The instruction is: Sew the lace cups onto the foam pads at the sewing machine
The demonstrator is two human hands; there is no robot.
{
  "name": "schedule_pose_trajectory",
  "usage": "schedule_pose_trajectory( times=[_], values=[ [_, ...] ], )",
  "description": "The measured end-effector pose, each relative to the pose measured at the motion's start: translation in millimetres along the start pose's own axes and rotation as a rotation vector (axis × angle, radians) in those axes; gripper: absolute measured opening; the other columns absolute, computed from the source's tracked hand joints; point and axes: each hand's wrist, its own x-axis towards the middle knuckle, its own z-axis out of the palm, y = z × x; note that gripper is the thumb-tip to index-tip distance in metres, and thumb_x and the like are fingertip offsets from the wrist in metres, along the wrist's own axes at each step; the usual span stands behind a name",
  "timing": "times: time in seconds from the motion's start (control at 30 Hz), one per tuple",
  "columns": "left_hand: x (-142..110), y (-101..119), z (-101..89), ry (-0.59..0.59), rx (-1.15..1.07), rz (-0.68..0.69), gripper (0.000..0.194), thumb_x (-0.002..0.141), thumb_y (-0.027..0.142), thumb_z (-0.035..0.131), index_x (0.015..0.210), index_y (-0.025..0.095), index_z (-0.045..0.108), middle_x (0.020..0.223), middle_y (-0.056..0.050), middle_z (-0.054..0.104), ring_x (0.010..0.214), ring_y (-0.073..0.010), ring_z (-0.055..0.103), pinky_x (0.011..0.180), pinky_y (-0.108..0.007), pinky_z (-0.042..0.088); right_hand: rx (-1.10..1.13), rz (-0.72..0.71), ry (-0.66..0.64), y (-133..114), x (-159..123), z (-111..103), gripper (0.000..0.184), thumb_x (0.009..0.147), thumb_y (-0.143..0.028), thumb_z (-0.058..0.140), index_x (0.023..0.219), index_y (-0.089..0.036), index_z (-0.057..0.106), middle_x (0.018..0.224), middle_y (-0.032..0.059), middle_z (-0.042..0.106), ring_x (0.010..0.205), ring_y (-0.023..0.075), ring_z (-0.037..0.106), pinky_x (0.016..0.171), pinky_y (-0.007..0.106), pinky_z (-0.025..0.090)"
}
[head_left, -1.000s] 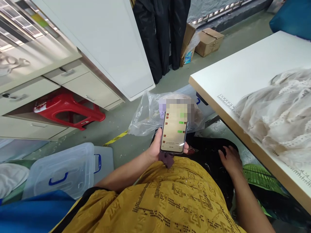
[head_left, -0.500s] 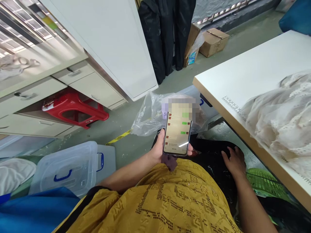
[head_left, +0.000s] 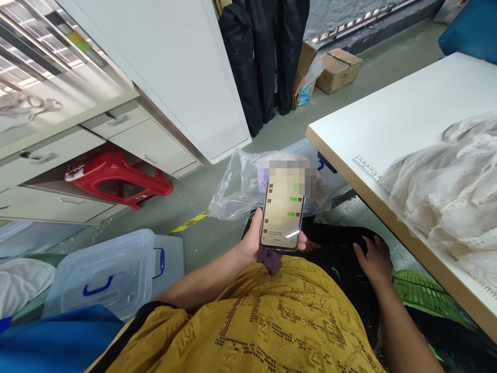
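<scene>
My left hand point(head_left: 251, 239) is wrapped round a smartphone point(head_left: 282, 217) whose lit screen faces me, held above my lap in front of my yellow patterned shirt point(head_left: 272, 321). A small dark purple scrap point(head_left: 271, 261) hangs just under the phone. My right hand point(head_left: 373, 257) rests flat on my black-clad thigh, fingers stretched out, under the edge of the white table point(head_left: 388, 119). It holds nothing.
Cream lace fabric point(head_left: 450, 191) lies on the table at right. A clear plastic bag point(head_left: 240, 181) sits on the floor ahead. A red stool point(head_left: 116, 176) lies under white drawers; a clear lidded bin point(head_left: 104, 269) is at left. Cardboard boxes point(head_left: 337, 67) and black bags stand farther back.
The view has shifted a little; the phone sits slightly lower and to the right. Both hands keep their places.
</scene>
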Motion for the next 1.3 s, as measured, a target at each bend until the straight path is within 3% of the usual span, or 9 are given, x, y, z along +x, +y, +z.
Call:
schedule_pose_trajectory(
  times=[0.83,1.3],
  values=[
    [-3.7,2.8,0.5,-0.012,0.001,-0.015,0.088,0.083,0.079,0.031,0.126,0.007,0.056,0.113,-0.019,0.066,0.1,-0.0305,0.066,0.091,-0.038,0.045,0.002,-0.015,0.02,1.8,-0.2,1.7,0.061,0.091,-0.053,0.029,0.135,-0.016,0.049,0.151,0.0149,0.032,0.14,0.0325,0.026,0.106,0.051,0.035],
    [-3.0,3.6,5.6,0.009,0.012,0.001,0.087,0.084,0.078,0.028,0.124,0.007,0.057,0.11,-0.019,0.067,0.097,-0.0301,0.066,0.093,-0.039,0.044,0.013,0.002,0.025,3.1,1.3,3.9,0.059,0.091,-0.053,0.03,0.135,-0.018,0.049,0.151,0.0129,0.032,0.14,0.0309,0.026,0.107,0.051,0.034]
  ],
)
